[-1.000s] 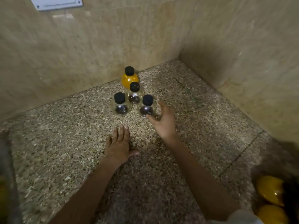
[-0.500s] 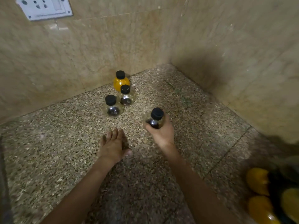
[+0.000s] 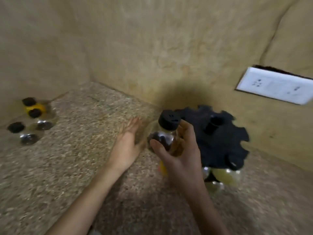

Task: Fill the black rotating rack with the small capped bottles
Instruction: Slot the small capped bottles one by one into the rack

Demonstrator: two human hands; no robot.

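The whole view is being smeared by motion blur. The three small black-capped bottles (image 3: 32,119) left on the speckled stone counter (image 3: 88,133) are being reduced to streaks, so their contents cannot be told. The lower half of the clear dark-filled bottle (image 3: 165,133) is being covered by the right hand (image 3: 181,153). The near-left rim of the black notched rotating rack (image 3: 218,138) is being hidden by that hand. The yellowish bottles (image 3: 223,173) under the rack are being blurred together and cannot be counted. The white wall socket plate (image 3: 276,86) is being cut off by the right edge.
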